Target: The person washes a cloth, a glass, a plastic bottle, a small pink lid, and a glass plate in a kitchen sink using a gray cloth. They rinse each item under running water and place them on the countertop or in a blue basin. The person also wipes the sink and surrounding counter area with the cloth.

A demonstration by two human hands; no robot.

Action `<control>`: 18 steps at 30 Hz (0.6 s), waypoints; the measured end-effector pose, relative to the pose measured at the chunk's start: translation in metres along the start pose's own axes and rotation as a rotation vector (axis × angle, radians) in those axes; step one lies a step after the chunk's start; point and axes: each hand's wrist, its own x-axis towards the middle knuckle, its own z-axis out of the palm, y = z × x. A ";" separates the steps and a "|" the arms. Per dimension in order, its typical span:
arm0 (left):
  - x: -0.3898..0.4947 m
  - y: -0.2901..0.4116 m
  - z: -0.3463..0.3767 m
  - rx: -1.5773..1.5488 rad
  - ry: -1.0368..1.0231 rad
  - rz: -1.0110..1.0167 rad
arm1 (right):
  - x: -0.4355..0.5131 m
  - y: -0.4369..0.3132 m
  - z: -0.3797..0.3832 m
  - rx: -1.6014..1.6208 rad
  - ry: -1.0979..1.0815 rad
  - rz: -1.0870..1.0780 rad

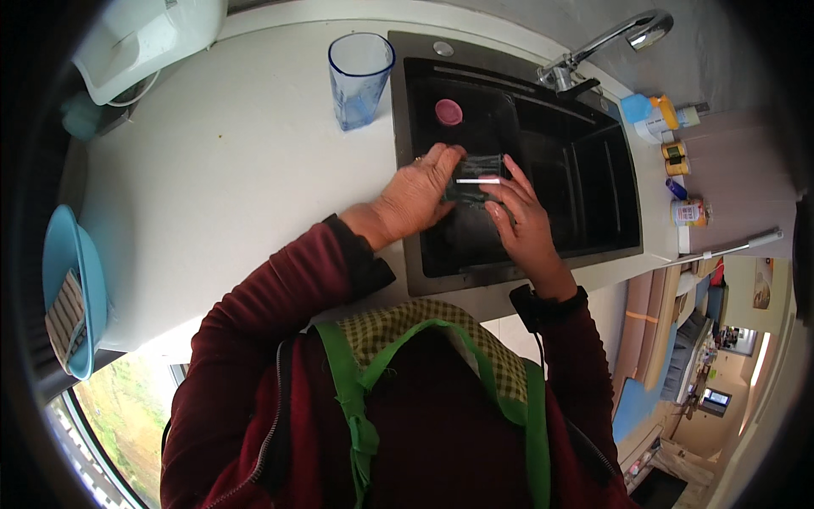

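Over the left basin of a black sink (470, 259), my two hands hold a clear glass vessel (480, 167) lying roughly sideways between them. My left hand (427, 184) grips its left end, with the fingers bent over it. At the other end, the fingers of my right hand (518, 210) are spread around the glass. A thin white strip, perhaps a reflection, shows near my right fingertips; I cannot tell which. Behind my hands, a round pink item (449, 112) lies in the basin. A tall blue-tinted glass (360, 83) stands upright on the white counter (254, 140), left of the sink.
A chrome faucet (563, 70) rises behind the sink. Bottles, small yellow-lidded jars (675, 158) and a labelled jar (690, 212) line the right side. A blue basin (95, 286) holding a striped cloth (67, 312) is at far left, and a white plastic container (152, 38) at upper left.
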 end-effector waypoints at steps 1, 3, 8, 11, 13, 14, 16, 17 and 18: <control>0.000 -0.002 0.000 0.008 0.015 0.024 | 0.000 -0.001 0.003 -0.040 0.043 -0.023; 0.000 -0.006 0.003 0.022 0.048 0.023 | 0.000 -0.003 0.008 -0.124 0.112 -0.060; -0.002 -0.012 0.007 0.112 -0.046 0.086 | 0.009 -0.006 0.012 0.462 -0.363 0.233; -0.003 -0.012 0.009 0.181 -0.029 0.097 | 0.017 -0.006 0.009 0.881 -0.411 0.531; -0.002 -0.012 0.010 0.203 -0.030 0.100 | 0.017 -0.006 0.008 1.112 -0.364 0.689; -0.002 -0.013 0.009 0.212 -0.015 0.129 | 0.016 -0.005 0.008 1.153 -0.335 0.692; -0.003 -0.012 0.008 0.199 -0.065 0.110 | 0.013 0.000 0.009 1.039 -0.356 0.599; -0.003 -0.012 0.007 0.185 -0.085 0.101 | 0.011 0.003 0.010 0.882 -0.395 0.506; -0.004 -0.012 0.007 0.198 -0.105 0.097 | 0.009 0.007 0.010 0.743 -0.449 0.398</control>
